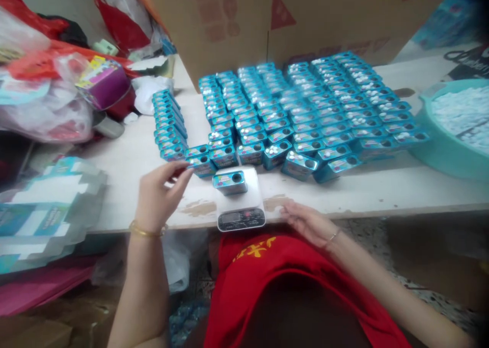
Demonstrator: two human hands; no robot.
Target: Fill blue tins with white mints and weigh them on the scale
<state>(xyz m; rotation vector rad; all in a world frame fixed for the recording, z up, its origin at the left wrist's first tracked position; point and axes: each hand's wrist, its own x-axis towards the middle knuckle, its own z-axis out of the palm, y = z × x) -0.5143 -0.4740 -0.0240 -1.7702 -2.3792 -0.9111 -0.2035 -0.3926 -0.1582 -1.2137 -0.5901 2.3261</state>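
My left hand reaches to a small blue tin at the front of the rows. Thumb and fingertips close about its left end. Right of it, another blue tin, with a dark round hole in its top, stands on a small white digital scale. The scale's display cannot be read. My right hand rests at the table's front edge, right of the scale, its fingers loosely stretched and nothing visible in them. Many more blue tins stand in rows behind; several carry white pellets on top.
A turquoise basin of white pellets stands at the right. A large cardboard box rises behind the rows. Plastic bags and a purple box crowd the left back. Flat printed cartons lie left; a separate tin stack stands nearer.
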